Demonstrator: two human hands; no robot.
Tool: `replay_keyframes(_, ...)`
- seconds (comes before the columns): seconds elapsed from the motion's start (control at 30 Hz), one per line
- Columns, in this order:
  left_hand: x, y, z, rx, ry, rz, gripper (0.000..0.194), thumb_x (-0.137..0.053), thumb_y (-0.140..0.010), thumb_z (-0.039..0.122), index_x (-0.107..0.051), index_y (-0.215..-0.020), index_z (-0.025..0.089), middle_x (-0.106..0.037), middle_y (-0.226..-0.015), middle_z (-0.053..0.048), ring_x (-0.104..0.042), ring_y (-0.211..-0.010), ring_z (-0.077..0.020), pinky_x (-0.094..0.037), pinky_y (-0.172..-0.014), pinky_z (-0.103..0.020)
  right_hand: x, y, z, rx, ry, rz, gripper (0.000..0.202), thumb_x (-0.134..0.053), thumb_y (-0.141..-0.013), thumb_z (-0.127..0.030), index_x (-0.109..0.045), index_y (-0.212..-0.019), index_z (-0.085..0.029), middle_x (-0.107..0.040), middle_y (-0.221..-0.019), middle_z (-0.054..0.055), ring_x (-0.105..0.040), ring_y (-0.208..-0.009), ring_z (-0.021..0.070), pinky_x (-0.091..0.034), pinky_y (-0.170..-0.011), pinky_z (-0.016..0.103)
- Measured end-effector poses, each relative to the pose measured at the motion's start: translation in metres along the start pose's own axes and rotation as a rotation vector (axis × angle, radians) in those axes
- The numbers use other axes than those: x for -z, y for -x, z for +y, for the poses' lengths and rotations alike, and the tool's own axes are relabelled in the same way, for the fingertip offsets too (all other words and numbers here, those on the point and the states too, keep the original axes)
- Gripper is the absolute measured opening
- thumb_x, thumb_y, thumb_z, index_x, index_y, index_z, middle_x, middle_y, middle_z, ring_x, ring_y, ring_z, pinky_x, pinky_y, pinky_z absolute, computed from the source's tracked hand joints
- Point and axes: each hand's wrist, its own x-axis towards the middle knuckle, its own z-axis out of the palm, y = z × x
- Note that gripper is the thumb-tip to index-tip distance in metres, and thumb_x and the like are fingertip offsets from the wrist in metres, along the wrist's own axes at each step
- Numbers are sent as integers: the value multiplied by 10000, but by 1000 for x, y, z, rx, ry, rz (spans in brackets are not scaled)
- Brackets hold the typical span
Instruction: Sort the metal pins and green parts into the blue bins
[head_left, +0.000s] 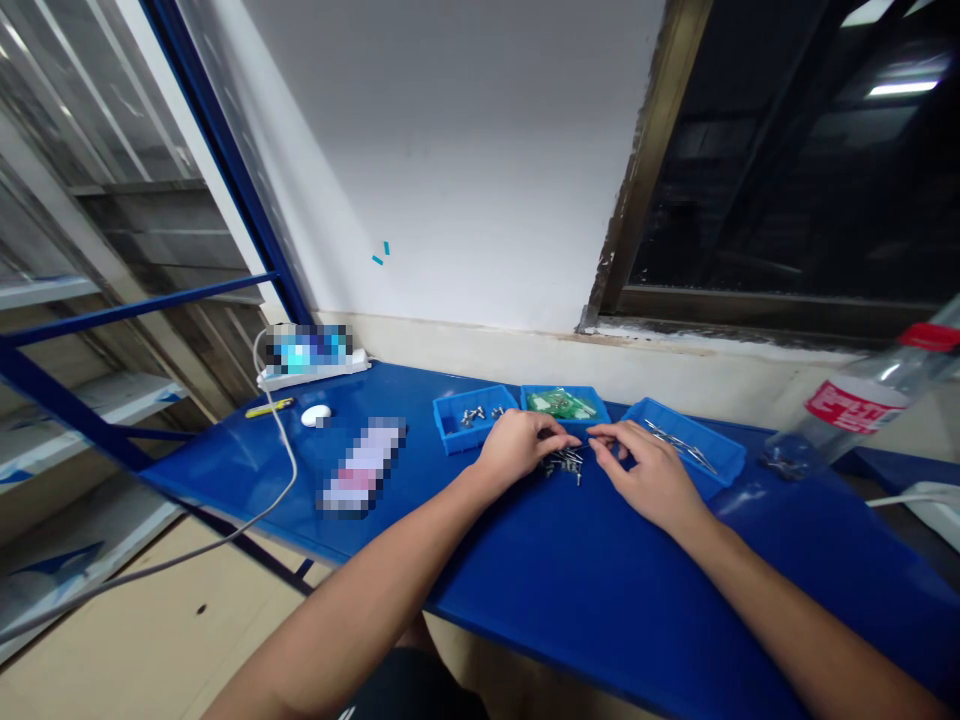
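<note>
Small metal parts (564, 462) lie in a loose pile on the blue table (525, 570). Over the pile's left side, my left hand (521, 444) has its fingers pinched together; whatever is between them is too small to make out. My right hand (646, 470) faces it from the right, thumb and fingertips close together, also on something too small to name. Behind my hands stand three blue trays: the left tray (456, 440) has small metal pieces, the middle tray (534, 392) has green boards, and the right tray (731, 462) has long thin metal pieces.
A plastic bottle (855, 405) with a red cap stands at the right. On the left are a blurred flat item (364, 468), a white rounded object (316, 414), a yellow cutter (268, 408), a power strip (319, 373) and a cable (289, 480).
</note>
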Motion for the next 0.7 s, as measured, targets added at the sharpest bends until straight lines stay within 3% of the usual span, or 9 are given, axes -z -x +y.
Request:
replay_keyframes(0.13, 2, 0, 5, -51, 43, 47, 328, -655, -993, 465, -800, -967, 172, -797, -889, -51, -711, -764, -170, -473, -699, -236, 0, 0, -5, -11, -12, 5, 170, -574, -1030, -317, -704, -1113, -246, -693, -906, 46, -642, -783, 216, -540, -771, 363)
replay_keyframes(0.33, -2, 0, 8, -51, 321, 33, 339, -509, -1068, 394, -737, -1131, 151, -794, -1030, -84, -762, -804, -172, -577, -761, -255, -4, -1, -11, -25, -61, 17, 163, -570, -1027, -315, -699, -1096, -244, -693, -893, 44, -630, -749, 208, -531, -732, 352)
replay_keyframes(0.53, -1, 0, 5, -137, 171, 77, 232, -679, -978, 329, -799, -1127, 198, -804, -1127, -87, -762, -1015, -219, -574, -938, -315, -2, -1, -17, -47, -62, 55, 160, -583, -1018, -314, -703, -1096, -242, -684, -868, 38, -614, -719, 201, -526, -719, 344)
replay_keyframes(0.7, -5, 0, 3, -63, 249, 35, 335, -736, -908, 194, -752, -1242, 182, -819, -1097, -74, -787, -926, -197, -605, -888, -300, -2, -2, -19, -82, -82, 73, 161, -597, -1010, -338, -711, -1078, -247, -702, -894, 39, -628, -720, 196, -537, -718, 336)
